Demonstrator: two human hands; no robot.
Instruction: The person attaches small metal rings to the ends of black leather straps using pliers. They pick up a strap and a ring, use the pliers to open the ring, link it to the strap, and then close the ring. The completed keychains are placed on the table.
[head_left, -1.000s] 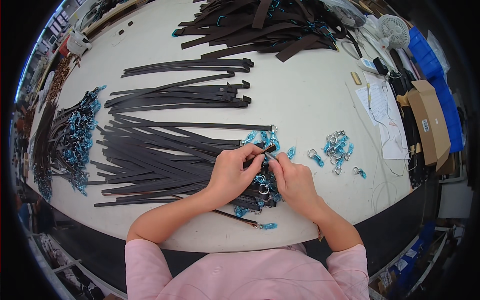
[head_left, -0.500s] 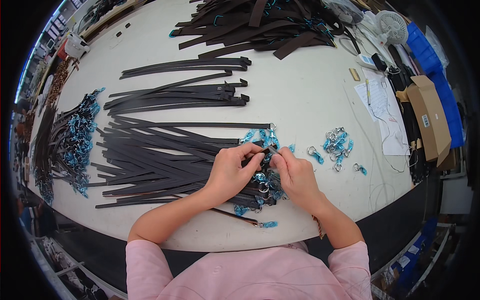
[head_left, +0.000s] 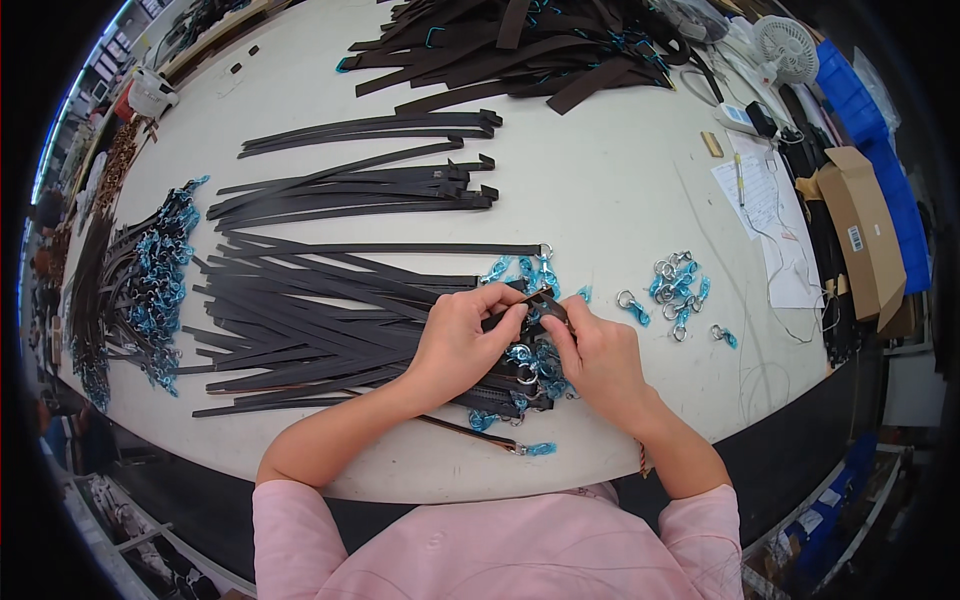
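Observation:
My left hand (head_left: 465, 330) is closed, its thumb and fingers pinching a dark strap (head_left: 538, 302) near its end. My right hand (head_left: 603, 350) grips the same strap end from the other side, which looks bent or folded between the two hands. Below the hands lie metal rings and snap hooks in blue film (head_left: 548, 370), attached to strap ends. A wide pile of black straps (head_left: 320, 315) spreads to the left. One strap (head_left: 400, 249) runs along its top, ending at a metal ring. Fingers partly hide the held end.
Loose wrapped hooks (head_left: 678, 290) lie to the right. Beyond the pile is a row of folded-end straps (head_left: 350, 190); a heap of brown webbing (head_left: 530, 60) lies at the far side. Left is a bundle with wrapped hooks (head_left: 155, 270). Papers (head_left: 765, 220), a cardboard box (head_left: 860, 235) and a fan (head_left: 785, 50) line the right.
My right hand has shifted slightly right and turned, its thumb now lower. The strap end between my hands shows more openly. My left hand stays almost still.

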